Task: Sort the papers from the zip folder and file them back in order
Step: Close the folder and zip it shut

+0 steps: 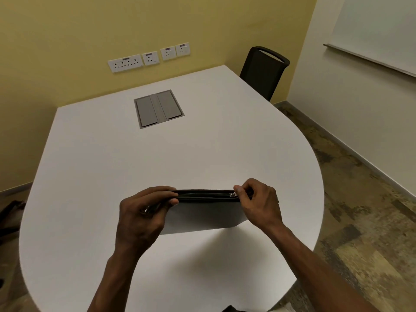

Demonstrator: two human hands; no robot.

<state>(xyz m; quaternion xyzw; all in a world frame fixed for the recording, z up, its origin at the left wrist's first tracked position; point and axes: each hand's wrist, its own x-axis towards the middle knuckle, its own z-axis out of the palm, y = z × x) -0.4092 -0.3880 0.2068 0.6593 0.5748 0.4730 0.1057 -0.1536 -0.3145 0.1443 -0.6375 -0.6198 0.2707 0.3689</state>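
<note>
A person holds a grey folder (pixel 203 218) up on its edge over the near part of a white bench (pixel 157 158). The folder has a black zip (pixel 204 195) that runs along its top edge. The left hand (pixel 140 216) grips the left end of the folder, with the thumb on the near side and the fingers (pixel 162 192) curled over the top. The right hand (pixel 258 202) is at the right end of the zip. Its fingers are pressed together and pinch the small silver zip pull (pixel 233 195). The lower edge of the folder is close to the bench top, but I cannot tell if it touches. No papers can be seen, since the folder's sides are close together. Far back on the bench is a grey box lid (pixel 158 108) set flat into the top, with two flaps side by side. Behind the bench is a yellow wall (pixel 67 41) with a row of white plug sockets (pixel 148 57). A black chair (pixel 264 72) stands at the far right corner of the bench, near the wall. On the right side wall hangs a white board (pixel 378 30) with a thin rail under it. The floor (pixel 360 233) on the right is brown and patchy. Something dark (pixel 11 212) lies on the floor at the left edge, but it is too cut off to tell what it is.
</note>
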